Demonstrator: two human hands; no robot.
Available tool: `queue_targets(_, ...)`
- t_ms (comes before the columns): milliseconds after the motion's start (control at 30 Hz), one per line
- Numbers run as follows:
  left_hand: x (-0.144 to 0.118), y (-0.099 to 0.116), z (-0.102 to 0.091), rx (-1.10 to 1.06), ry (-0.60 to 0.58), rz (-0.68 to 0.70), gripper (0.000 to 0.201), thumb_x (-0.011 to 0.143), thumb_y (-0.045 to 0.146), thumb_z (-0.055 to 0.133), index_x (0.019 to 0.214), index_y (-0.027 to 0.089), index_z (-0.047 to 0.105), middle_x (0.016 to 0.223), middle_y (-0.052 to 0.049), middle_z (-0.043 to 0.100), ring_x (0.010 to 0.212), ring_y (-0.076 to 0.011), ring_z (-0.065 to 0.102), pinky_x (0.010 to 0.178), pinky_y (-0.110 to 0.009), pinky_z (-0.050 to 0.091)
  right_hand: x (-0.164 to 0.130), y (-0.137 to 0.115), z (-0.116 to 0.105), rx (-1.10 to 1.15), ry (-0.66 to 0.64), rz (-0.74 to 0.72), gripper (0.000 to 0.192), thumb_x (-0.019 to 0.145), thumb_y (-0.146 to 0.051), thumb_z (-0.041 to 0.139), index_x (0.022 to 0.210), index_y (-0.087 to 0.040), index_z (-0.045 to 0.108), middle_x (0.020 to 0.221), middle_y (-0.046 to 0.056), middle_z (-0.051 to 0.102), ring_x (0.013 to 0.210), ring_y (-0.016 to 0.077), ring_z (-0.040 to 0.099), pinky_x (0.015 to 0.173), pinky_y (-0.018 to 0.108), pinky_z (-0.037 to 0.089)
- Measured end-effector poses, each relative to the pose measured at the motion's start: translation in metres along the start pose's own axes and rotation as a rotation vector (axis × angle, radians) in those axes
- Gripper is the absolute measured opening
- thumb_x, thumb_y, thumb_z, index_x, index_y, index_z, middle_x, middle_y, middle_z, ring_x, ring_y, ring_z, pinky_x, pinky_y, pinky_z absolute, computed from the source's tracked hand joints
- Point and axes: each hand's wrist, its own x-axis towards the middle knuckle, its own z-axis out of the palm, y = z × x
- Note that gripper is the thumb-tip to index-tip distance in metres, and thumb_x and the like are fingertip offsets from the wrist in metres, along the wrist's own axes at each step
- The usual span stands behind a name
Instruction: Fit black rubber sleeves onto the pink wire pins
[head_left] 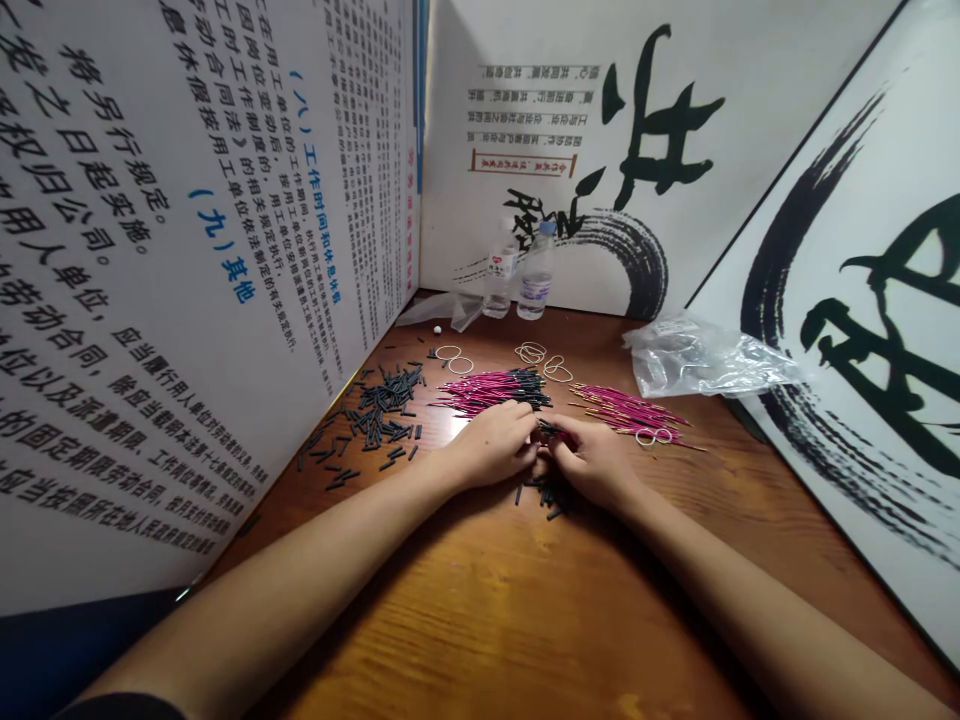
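L hand [495,442] & R hand [594,462] meet mid-table, fingertips nearly touching. R thumb + fingers pinched on sm. dark pieces, prob. short black tubes; L grip hidden behind knuckles, can't tell. Pile of thin magenta wires w/ black ends [476,392] lies just far of L hand, long axis approx. L–R, black ends to R; L hand nearer. Loose magenta wires w/ tan tips [626,405] far-R, nearer R hand. Sm. heap of short black matte tubes [553,497] near side, just below both hands; bigger heap of same [386,408] well L.

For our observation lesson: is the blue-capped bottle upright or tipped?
Upright: the bottle stands on its base, blue cap on top.
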Motion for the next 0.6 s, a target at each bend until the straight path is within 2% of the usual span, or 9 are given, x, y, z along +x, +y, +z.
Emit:
queue_targets(133,0.0009,0.0007,-0.0016,0.011,-0.001,-0.053,0.011,0.086,0.021,0.049,0.090,0.015,0.057,0.095,-0.009,0.062,0.088,-0.0220,0.056,0.079,-0.033,0.045,-0.0003,-0.0021,-0.0012,-0.042,-0.008,0.019,0.016,0.076,-0.022,0.048,0.074,-0.021,0.064,0.067,0.003,0.066,0.060,0.0168,0.054,0.058,0.025,0.036)
queue_targets(300,0.0009,0.0030,-0.0035,-0.072,0.007,-0.139,0.010,0.087,0.024,0.049,0.090,0.016,0.055,0.090,-0.007,0.064,0.084,-0.0208,0.058,0.075,-0.032,0.045,0.0007,-0.0028,-0.0021,-0.019,-0.052,0.021,0.012,0.075,-0.023,0.048,0.073,-0.020,0.059,0.067,0.002,0.063,0.057,0.0151,0.051,0.057,0.025,0.034)
queue_targets(400,0.0006,0.0032,-0.0059,-0.133,0.071,-0.225,0.012,0.088,0.027,0.049,0.095,0.018,0.053,0.092,-0.005,0.063,0.081,-0.0185,0.057,0.071,-0.029,0.043,0.0012,-0.0010,-0.0013,0.005,-0.014,0.003,0.009,0.076,-0.021,0.046,0.071,-0.020,0.053,0.063,0.000,0.058,0.056,0.0140,0.046,0.054,0.024,0.031)
queue_targets(500,0.0003,0.0021,-0.0083,-0.140,0.121,-0.298,0.020,0.089,0.038,0.050,0.091,0.018,0.051,0.084,-0.003,0.061,0.072,-0.0167,0.055,0.065,-0.028,0.041,0.0016,0.0005,-0.0003,0.026,0.020,0.011,0.011,0.078,-0.022,0.045,0.067,-0.020,0.046,0.060,0.000,0.053,0.055,0.0135,0.043,0.053,0.024,0.028)
queue_targets(600,-0.0002,0.0021,-0.0087,-0.180,0.126,-0.303,0.020,0.090,0.038,0.048,0.090,0.018,0.050,0.080,-0.002,0.059,0.068,-0.0164,0.054,0.062,-0.027,0.039,0.0021,0.0011,0.0002,0.041,0.024,0.017,0.014,0.079,-0.024,0.045,0.066,-0.020,0.044,0.061,0.000,0.052,0.056,0.0137,0.042,0.053,0.025,0.028)
